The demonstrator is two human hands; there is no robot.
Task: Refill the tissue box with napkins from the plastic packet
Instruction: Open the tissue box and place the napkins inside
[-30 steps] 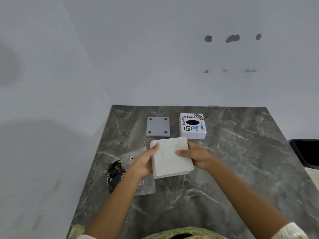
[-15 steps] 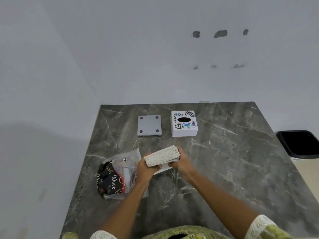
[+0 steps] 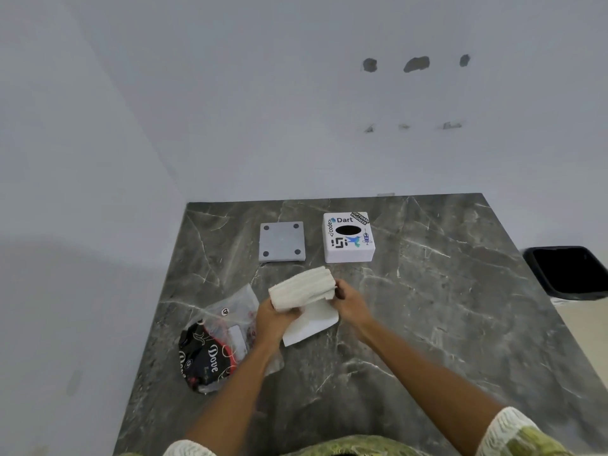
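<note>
A stack of napkins (image 3: 302,287) is held above the marble table (image 3: 427,324) between both hands, in the middle of the near half. The left hand (image 3: 274,319) is closed around the stack's near-left end, and the right hand (image 3: 350,302) is closed on its right end. A second ago the stack was presented flat, its broad white face turned up; it has since been tipped on edge, so that the layered sides are now shown. One loose sheet (image 3: 311,325) has dropped free and hangs below the stack, its lower corner close to the tabletop; whether it touches cannot be told.

The plastic packet (image 3: 217,343) is left crumpled on the table at the near left, just beside the left wrist, and appears to be emptied or nearly so. The tissue box (image 3: 348,237) is standing at the far side, right of centre, with its oval opening facing up and dark inside. Its grey base plate (image 3: 282,241) is lying apart from it, just to the left, with four dark feet showing.

From this it is judged that extraction from the packet is done and the stack is being squared for loading. The box is likely to need turning over so that the stack can be entered from below, after which the plate can be refitted. The dangling sheet may snag unless it is tucked back first.
</note>
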